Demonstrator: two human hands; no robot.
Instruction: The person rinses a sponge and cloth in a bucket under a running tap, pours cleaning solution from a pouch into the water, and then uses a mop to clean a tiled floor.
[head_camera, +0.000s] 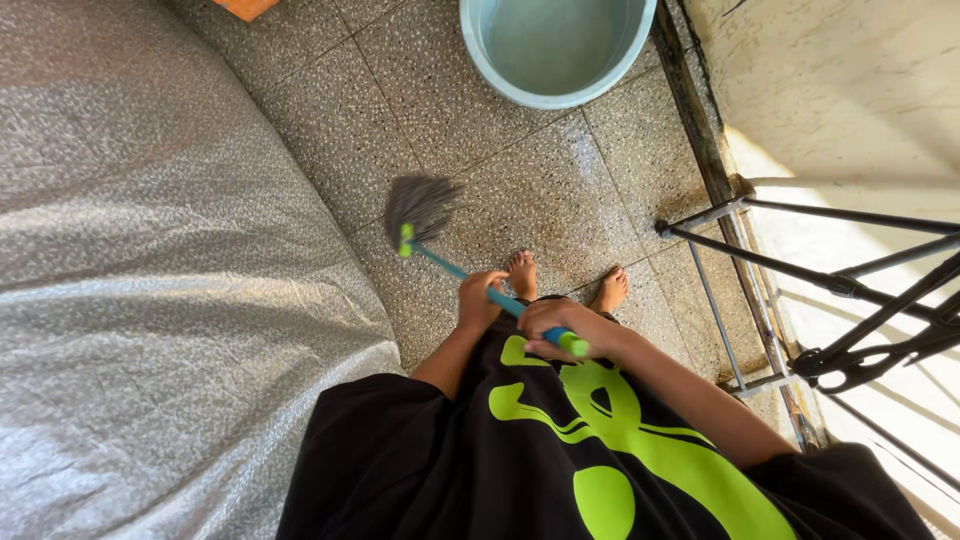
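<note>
While both hands' fingers grip the mop (470, 275) | left hand (478, 298) lower | right hand (556, 325) near handle end | pale blue basin (556, 50) ahead

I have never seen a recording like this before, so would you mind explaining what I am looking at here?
There is no machine here: a person wears a camera on the head, so the single picture looks straight down over their black shirt with a green print to their bare feet on a speckled tiled floor. Both hands grip a mop with a blue handle: the left hand lower on the shaft, the right hand near the green end cap. The grey mop head is blurred, resting on the floor. Ahead stands a pale blue basin. A silvery sheet covers something large on the left, and a dark metal rack stands on the right.
</note>
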